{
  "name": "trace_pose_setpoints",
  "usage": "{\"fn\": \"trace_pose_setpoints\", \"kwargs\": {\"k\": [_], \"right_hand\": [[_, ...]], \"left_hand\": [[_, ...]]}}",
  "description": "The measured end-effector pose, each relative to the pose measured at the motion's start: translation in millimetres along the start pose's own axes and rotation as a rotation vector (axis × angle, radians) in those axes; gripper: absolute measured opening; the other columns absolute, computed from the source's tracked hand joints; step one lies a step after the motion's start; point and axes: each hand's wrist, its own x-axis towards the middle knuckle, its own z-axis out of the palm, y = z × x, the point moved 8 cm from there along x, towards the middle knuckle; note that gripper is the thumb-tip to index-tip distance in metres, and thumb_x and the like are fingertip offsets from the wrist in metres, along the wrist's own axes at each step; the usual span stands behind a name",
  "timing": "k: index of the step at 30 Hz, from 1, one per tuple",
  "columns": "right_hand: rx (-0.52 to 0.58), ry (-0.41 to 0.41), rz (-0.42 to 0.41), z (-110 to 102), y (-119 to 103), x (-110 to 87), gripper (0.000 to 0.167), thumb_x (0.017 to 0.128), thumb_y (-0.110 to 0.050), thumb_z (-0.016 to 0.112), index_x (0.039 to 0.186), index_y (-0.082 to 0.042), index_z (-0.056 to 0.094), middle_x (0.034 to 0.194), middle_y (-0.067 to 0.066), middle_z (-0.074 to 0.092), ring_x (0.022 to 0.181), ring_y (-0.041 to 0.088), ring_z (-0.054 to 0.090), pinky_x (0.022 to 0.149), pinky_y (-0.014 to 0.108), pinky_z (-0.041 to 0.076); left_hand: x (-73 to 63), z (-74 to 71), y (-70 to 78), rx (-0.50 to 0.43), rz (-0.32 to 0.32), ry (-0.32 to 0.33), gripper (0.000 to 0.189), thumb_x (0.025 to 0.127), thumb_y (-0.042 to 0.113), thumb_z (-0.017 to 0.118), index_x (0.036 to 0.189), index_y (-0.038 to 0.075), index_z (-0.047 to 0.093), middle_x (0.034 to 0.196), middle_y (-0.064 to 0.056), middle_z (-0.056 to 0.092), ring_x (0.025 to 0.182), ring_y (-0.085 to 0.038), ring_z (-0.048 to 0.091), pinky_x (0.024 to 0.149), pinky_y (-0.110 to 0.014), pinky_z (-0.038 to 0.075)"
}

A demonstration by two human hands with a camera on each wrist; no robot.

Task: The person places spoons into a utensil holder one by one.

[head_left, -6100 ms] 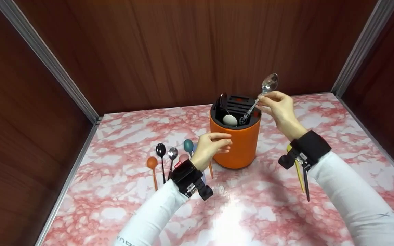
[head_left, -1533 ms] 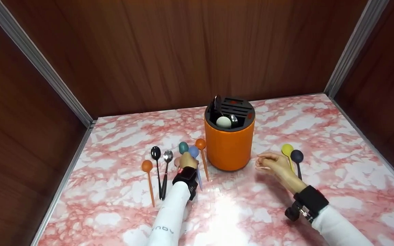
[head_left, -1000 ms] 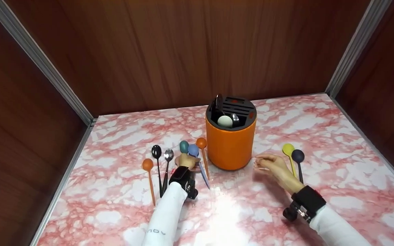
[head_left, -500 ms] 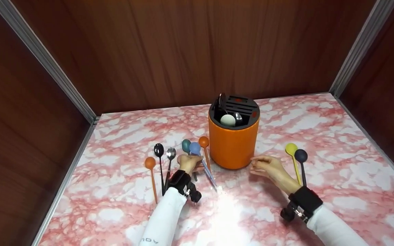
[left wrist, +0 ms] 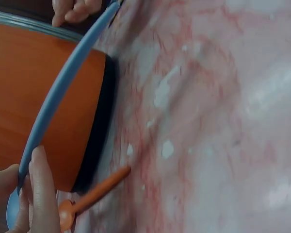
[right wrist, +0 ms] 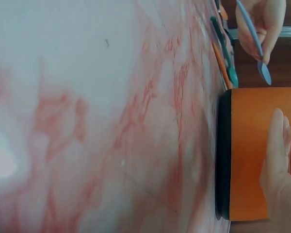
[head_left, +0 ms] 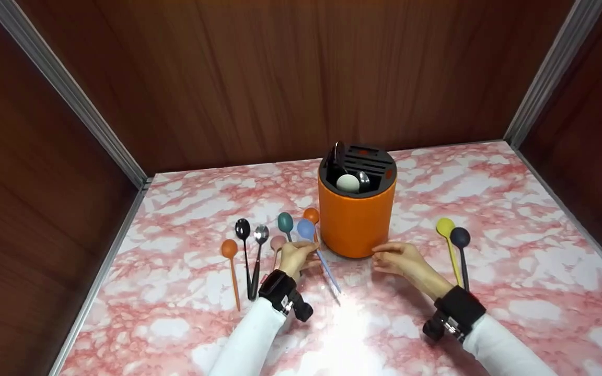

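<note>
My left hand [head_left: 296, 258] pinches a blue spoon [head_left: 331, 273] by its handle near the bowl, a little above the table. In the left wrist view the spoon's long handle [left wrist: 58, 94] slants up across the holder's wall. An orange cylindrical utensil holder [head_left: 356, 224] with a black slotted top stands in front of me. In its open compartment are a white rounded spoon bowl [head_left: 348, 183], a shiny metal spoon [head_left: 363, 180] and a dark utensil [head_left: 339, 154]. My right hand [head_left: 405, 264] holds nothing, its fingers loosely extended by the holder's lower right side; contact cannot be told.
Left of the holder lie an orange spoon [head_left: 229, 248], a black spoon [head_left: 242, 228], a metal spoon [head_left: 261, 234], a pink spoon [head_left: 278, 242], a teal spoon [head_left: 285, 222] and another orange spoon [head_left: 311, 214]. Yellow [head_left: 445, 226] and navy [head_left: 460, 237] spoons lie right.
The metal spoon from my right hand now sits in the holder. My left hand reached the spoons, took the blue one and lifted it rightward. My right hand moved closer to the holder's base.
</note>
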Motion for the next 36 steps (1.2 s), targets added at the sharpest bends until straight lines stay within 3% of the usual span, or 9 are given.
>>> {"fn": "trace_pose_setpoints", "kwargs": {"k": [4,8,12,15,20,29,36], "right_hand": [[-0.053,-0.061,-0.007,9,6,1.2,0.017,0.093,-0.005,0.063,0.108,0.003,0.068,0.097,0.010,0.067,0.088,0.020,0.067,0.085,0.033,0.058],[-0.123,-0.176,-0.032,27,11,0.4,0.028,0.091,-0.010,0.066,0.111,0.009,0.065,0.101,0.013,0.067,0.089,0.021,0.068,0.084,0.033,0.058],[-0.168,-0.240,0.021,46,22,-0.6,0.038,0.091,-0.011,0.065,0.115,0.018,0.058,0.101,0.016,0.068,0.088,0.021,0.068,0.085,0.037,0.058],[-0.207,-0.228,0.076,55,30,-0.3,0.035,0.091,-0.007,0.063,0.114,0.019,0.058,0.097,0.013,0.069,0.086,0.018,0.067,0.083,0.037,0.058],[-0.243,-0.216,0.094,63,33,-0.7,0.026,0.090,0.001,0.061,0.111,0.018,0.060,0.090,0.005,0.068,0.078,0.012,0.066,0.076,0.031,0.060],[-0.248,-0.248,0.130,66,34,-3.5,0.027,0.087,0.000,0.062,0.109,0.015,0.061,0.083,0.008,0.068,0.067,0.014,0.066,0.062,0.029,0.060],[-0.267,-0.266,0.098,68,30,-4.3,0.023,0.086,0.000,0.061,0.104,0.013,0.063,0.083,0.005,0.066,0.071,0.012,0.066,0.068,0.028,0.060]], "left_hand": [[-4.6,6.3,-2.8,-0.018,-0.021,0.009,0.013,0.087,-0.007,0.063,0.094,-0.018,0.063,0.067,-0.007,0.061,0.055,-0.011,0.061,0.061,-0.027,0.061],[-8.9,13.2,-4.7,-0.028,-0.027,0.015,0.012,0.086,-0.006,0.065,0.092,-0.016,0.063,0.065,-0.006,0.059,0.054,-0.012,0.060,0.059,-0.028,0.061],[-12.5,18.2,-6.0,-0.038,-0.020,0.014,0.010,0.087,-0.006,0.065,0.089,-0.015,0.063,0.064,-0.007,0.058,0.053,-0.013,0.060,0.055,-0.028,0.060],[-14.4,20.7,-6.7,-0.040,-0.010,0.010,0.010,0.087,-0.006,0.064,0.089,-0.016,0.062,0.064,-0.006,0.058,0.053,-0.013,0.060,0.054,-0.026,0.060],[-16.6,22.2,-8.6,-0.029,-0.010,0.006,0.010,0.087,-0.006,0.064,0.089,-0.015,0.062,0.066,-0.005,0.058,0.054,-0.012,0.060,0.059,-0.029,0.061],[-21.8,23.3,-7.1,-0.039,-0.019,-0.011,0.010,0.088,-0.007,0.064,0.090,-0.016,0.062,0.067,-0.006,0.057,0.053,-0.011,0.060,0.063,-0.031,0.061],[-29.3,24.6,-1.7,-0.047,-0.032,-0.022,0.009,0.088,-0.006,0.064,0.090,-0.015,0.062,0.069,-0.005,0.057,0.053,-0.009,0.058,0.062,-0.028,0.061]]}}
